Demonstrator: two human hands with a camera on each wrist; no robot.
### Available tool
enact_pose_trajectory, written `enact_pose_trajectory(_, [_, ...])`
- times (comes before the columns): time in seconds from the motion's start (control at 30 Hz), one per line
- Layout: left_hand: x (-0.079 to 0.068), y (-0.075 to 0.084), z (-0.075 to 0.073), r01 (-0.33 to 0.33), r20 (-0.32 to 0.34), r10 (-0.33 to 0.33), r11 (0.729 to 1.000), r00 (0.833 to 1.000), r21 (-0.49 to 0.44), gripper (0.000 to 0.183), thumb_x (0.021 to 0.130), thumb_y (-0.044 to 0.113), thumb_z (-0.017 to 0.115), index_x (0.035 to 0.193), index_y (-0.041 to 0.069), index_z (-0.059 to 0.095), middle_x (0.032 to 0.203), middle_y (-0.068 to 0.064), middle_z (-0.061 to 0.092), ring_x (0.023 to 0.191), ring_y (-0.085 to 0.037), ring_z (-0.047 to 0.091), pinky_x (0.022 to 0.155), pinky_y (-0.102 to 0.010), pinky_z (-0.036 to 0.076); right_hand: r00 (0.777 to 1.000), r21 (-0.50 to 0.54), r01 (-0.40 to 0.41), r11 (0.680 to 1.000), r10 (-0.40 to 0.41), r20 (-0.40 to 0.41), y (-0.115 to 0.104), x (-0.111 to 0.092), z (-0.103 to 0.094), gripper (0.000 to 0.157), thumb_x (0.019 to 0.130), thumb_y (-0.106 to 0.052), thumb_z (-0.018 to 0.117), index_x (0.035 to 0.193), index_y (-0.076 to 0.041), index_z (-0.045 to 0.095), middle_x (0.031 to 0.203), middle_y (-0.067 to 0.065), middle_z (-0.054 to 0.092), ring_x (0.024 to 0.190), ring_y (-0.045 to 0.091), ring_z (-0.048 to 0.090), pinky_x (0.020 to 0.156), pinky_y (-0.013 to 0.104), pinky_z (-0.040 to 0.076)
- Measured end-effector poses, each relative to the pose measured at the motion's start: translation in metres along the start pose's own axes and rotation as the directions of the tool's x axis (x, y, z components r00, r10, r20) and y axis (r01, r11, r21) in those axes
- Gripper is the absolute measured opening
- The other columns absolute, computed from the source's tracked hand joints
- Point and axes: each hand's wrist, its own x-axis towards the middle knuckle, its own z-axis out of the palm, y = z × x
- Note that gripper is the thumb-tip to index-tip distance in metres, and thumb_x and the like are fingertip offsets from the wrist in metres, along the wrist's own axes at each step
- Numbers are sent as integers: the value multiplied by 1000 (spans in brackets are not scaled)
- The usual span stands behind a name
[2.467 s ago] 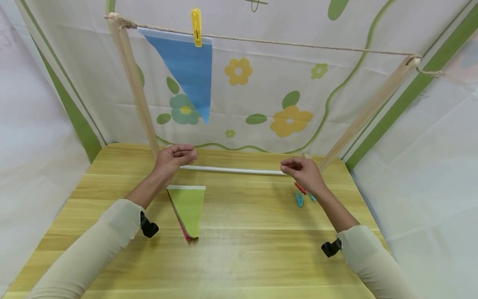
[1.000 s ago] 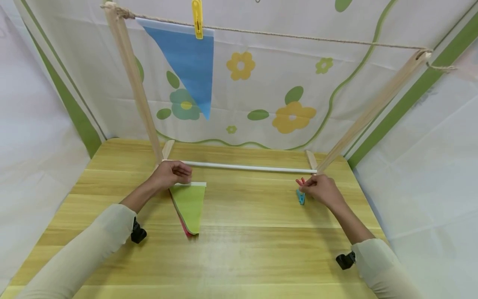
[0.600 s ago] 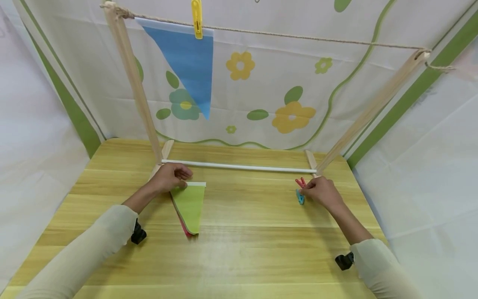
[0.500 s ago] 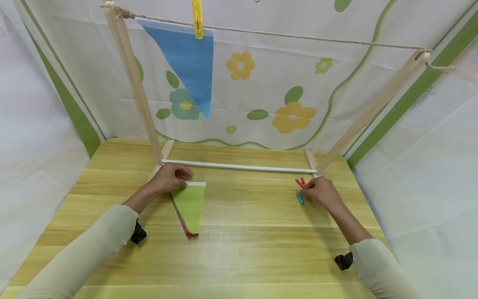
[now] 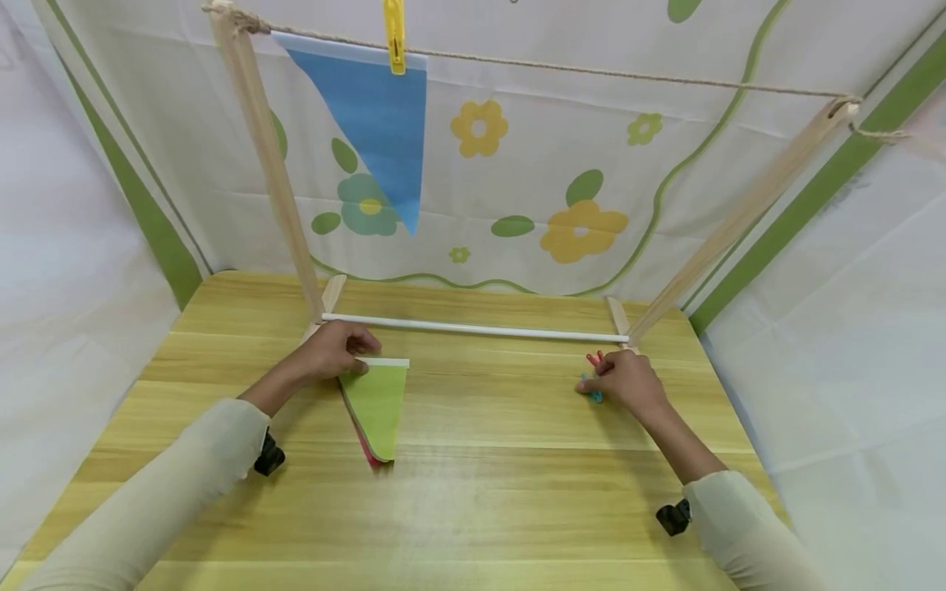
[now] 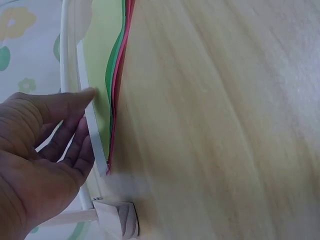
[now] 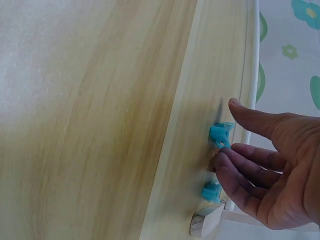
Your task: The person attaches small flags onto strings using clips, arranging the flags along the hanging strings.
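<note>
In the head view my left hand [image 5: 332, 351] is at the upper left corner of a stack of triangular pennants. Its thumb touches the light green pennant [image 5: 377, 410] on top, by the white band, and the fingers are loosely bent past the edge. Dark green and red pennants [image 6: 116, 82] show beneath. My right hand [image 5: 628, 382] is low over small clothespins, thumb and fingers apart. One teal clothespin [image 7: 220, 133] lies between them; another teal clothespin [image 7: 211, 192] is under the lower fingers. A red clothespin [image 5: 594, 359] shows just beyond the fingers in the head view.
A wooden stand has a left post [image 5: 266, 164] and a right post [image 5: 746, 213], joined low by a white rod [image 5: 473, 328]. Twine [image 5: 591, 72] runs between the tops. From it hangs a blue pennant [image 5: 377, 123] under a yellow clothespin [image 5: 395, 37]. Floral cloth [image 5: 517, 180] stands behind.
Both hands have come down from above the white rod, the left onto the pennants, the right to the clothespins. In the last half second the right thumb and fingers have spread apart.
</note>
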Motion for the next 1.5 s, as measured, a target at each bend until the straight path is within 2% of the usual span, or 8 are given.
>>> enact_pose_trajectory(0.13, [4, -1, 1, -5, -7, 5, 999, 1000, 53, 26, 95, -10, 83, 121, -8, 79, 123, -26, 80, 122, -46, 75, 110, -60, 64, 999, -18, 30, 999, -30, -13, -5, 0, 4, 47, 91, -40, 98, 109, 0, 82, 108, 19, 85, 106, 43, 80, 93, 61, 67])
enact_pose_trajectory(0.4, [9, -1, 7, 5, -102, 15, 980, 995, 198, 22, 99, 6, 87, 119, -4, 84, 119, -21, 83, 114, -40, 78, 103, -58, 67, 1000, -30, 24, 999, -24, 9, -12, 9, 7, 46, 92, -38, 98, 108, 0, 79, 107, 18, 83, 96, 31, 77, 88, 52, 67])
enact_pose_trajectory(0.6, [11, -3, 11, 28, -162, 3, 982, 987, 185, 13, 99, 11, 89, 108, 2, 87, 107, -15, 84, 101, -32, 78, 90, -52, 68, 999, -47, 10, 999, -8, 38, -21, 14, 10, 51, 93, -40, 97, 115, 2, 78, 118, 22, 81, 101, 34, 77, 84, 51, 68])
enact_pose_trajectory(0.87, [12, -5, 15, 54, -192, -23, 986, 981, 159, 9, 99, 14, 89, 104, 6, 88, 101, -11, 86, 98, -30, 79, 93, -54, 67, 999, -37, 41, 998, -40, 13, -24, 23, 16, 47, 91, -34, 99, 111, 3, 77, 109, 20, 80, 88, 27, 74, 74, 42, 65])
enact_pose_trajectory(1.03, [15, -13, 14, 8, -193, 19, 991, 981, 136, 8, 101, 15, 88, 103, 8, 89, 98, -9, 86, 92, -25, 78, 84, -45, 67, 999, -18, 45, 999, -45, 20, -26, 25, 15, 39, 92, -27, 98, 107, 2, 78, 108, 20, 80, 88, 27, 73, 73, 40, 63])
enact_pose_trajectory(1.2, [17, -19, 12, -60, -214, 82, 992, 973, 108, 6, 99, 14, 89, 100, 8, 90, 94, -8, 86, 86, -22, 78, 73, -32, 64, 997, 6, 36, 999, -36, 71, -27, 27, 12, 45, 96, -27, 94, 123, 4, 76, 120, 27, 81, 104, 39, 79, 83, 49, 68])
enact_pose_trajectory(1.37, [14, -1, 9, -35, -217, 60, 993, 974, 115, 5, 99, 8, 88, 102, 5, 91, 102, -13, 88, 99, -32, 83, 82, -42, 70, 989, 8, 38, 999, -38, 141, -27, 30, 7, 57, 103, -29, 88, 142, 9, 70, 136, 31, 76, 127, 48, 74, 107, 63, 64])
enact_pose_trajectory(1.5, [14, 2, 6, -18, -191, 38, 994, 981, 106, 7, 103, 9, 85, 107, 6, 89, 108, -13, 88, 105, -33, 82, 92, -49, 70, 982, 1, 48, 999, -47, 184, -25, 33, 3, 50, 109, -29, 80, 143, 6, 72, 137, 28, 76, 126, 45, 72, 109, 61, 63])
